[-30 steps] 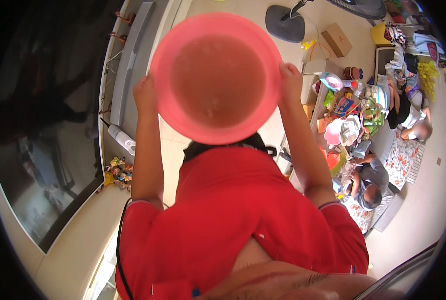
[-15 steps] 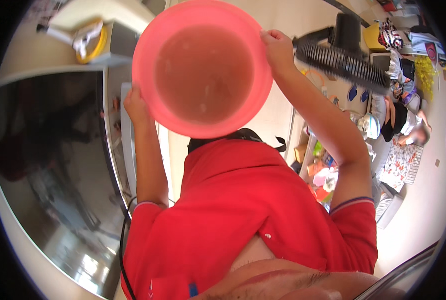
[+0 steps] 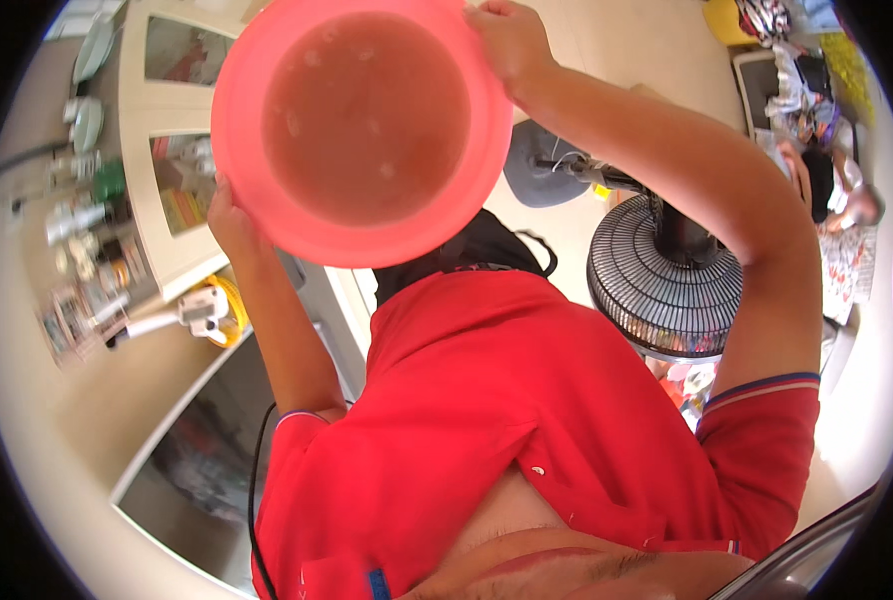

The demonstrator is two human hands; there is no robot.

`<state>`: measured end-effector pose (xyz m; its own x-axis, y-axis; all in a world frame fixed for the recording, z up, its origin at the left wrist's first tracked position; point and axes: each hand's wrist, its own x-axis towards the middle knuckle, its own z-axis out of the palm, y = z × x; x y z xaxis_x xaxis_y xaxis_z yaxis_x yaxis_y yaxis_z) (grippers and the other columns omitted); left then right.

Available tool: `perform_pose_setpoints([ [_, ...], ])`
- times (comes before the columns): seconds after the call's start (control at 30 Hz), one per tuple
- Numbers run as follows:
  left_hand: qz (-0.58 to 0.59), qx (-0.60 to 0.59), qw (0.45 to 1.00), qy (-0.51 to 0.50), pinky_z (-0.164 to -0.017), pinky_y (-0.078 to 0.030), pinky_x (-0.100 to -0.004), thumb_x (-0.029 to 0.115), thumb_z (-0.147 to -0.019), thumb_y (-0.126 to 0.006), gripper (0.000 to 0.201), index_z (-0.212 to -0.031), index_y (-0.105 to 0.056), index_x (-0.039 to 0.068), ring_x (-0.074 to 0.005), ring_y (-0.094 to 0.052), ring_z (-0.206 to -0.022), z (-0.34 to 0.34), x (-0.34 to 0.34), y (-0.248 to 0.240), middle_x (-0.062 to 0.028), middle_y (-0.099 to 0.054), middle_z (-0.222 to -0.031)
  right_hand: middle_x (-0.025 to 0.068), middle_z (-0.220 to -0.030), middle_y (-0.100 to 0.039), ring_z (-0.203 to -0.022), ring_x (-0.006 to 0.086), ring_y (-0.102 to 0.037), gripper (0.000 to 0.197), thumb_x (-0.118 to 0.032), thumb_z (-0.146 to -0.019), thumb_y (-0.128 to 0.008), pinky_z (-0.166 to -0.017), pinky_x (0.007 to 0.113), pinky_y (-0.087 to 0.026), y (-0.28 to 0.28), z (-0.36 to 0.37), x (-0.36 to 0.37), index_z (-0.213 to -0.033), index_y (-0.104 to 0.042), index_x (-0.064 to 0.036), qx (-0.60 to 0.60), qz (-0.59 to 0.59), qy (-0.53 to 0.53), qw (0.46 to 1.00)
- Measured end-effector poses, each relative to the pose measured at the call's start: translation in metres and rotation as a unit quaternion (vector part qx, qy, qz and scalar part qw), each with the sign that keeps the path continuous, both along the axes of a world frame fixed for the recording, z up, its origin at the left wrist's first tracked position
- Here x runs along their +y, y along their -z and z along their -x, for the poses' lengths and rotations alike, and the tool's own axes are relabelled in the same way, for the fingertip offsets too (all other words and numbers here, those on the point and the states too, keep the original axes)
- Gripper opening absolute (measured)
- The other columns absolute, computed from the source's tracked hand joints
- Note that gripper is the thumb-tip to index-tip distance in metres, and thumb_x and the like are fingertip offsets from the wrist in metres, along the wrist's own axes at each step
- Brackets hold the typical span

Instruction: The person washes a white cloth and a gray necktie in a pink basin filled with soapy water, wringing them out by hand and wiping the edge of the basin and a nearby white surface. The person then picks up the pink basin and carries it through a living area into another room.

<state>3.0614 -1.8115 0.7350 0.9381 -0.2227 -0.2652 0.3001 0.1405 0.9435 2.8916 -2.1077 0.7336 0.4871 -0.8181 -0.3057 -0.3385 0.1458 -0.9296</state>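
A round pink basin point(image 3: 242, 150) is held out in front of my body, with cloudy water point(image 3: 367, 120) and a few pale spots of foam or reflection in it. My left hand point(image 3: 232, 222) grips its rim at the lower left. At the upper right of the rim, my right hand point(image 3: 512, 45) is closed on the edge. Both arms stretch forward, and the basin's far edge runs out of the picture at the top. The fingers beneath the rim are hidden on both sides.
A black standing fan point(image 3: 667, 275) with its base point(image 3: 545, 165) stands close by my right arm. To the left are a cream cabinet point(image 3: 172, 130) with glass doors, a shelf of kitchenware, and a dark television screen point(image 3: 192, 470). Another person point(image 3: 852, 205) sits at the far right.
I have moved and turned with the basin. The cabinet and shelf have come into view on the left, and the fan now appears lower, beneath my right arm. Both hands keep their grip.
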Motion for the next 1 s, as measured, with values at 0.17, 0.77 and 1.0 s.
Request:
perform_pose_setpoints([
  [0.17, -0.011, 0.028, 0.997, 0.074, -0.089, -0.051, -0.0355, 0.022, -0.103, -0.043, 0.038, -0.122, -0.054, -0.009, -0.0239, -0.062, -0.105, -0.099, -0.098, 0.006, -0.0157, -0.062, -0.119, 0.0039, -0.068, -0.060, -0.062, 0.0163, -0.056, 0.028, -0.031, -0.087, -0.058, -0.055, 0.034, -0.046, 0.000, -0.046, -0.073, -0.081, -0.065, -0.0042, 0.050, -0.026, 0.068, 0.996],
  [0.77, -0.070, 0.029, 0.982, 0.176, -0.068, -0.048, -0.0252, 0.024, -0.100, -0.053, 0.032, -0.093, -0.069, -0.003, -0.0104, -0.060, -0.074, -0.331, -0.397, 0.114, -0.0047, -0.068, -0.084, -0.0016, -0.070, -0.057, -0.065, 0.0084, -0.048, 0.017, -0.016, -0.089, -0.058, -0.058, 0.025, -0.040, 0.075, -0.219, -0.351, -0.082, -0.065, -0.0012, -0.016, -0.001, 0.196, 0.980],
  [1.0, -0.076, 0.039, 0.994, 0.071, -0.053, -0.038, -0.0258, 0.031, -0.095, -0.060, 0.039, -0.072, -0.066, -0.001, -0.0058, -0.046, -0.058, -0.475, -0.490, 0.122, 0.0033, -0.055, -0.063, -0.0004, -0.079, -0.059, -0.071, 0.0080, -0.051, 0.020, -0.018, -0.095, -0.057, -0.065, 0.024, -0.043, 0.069, -0.404, -0.460, -0.084, -0.061, -0.0019, -0.105, -0.057, 0.127, 0.985],
])
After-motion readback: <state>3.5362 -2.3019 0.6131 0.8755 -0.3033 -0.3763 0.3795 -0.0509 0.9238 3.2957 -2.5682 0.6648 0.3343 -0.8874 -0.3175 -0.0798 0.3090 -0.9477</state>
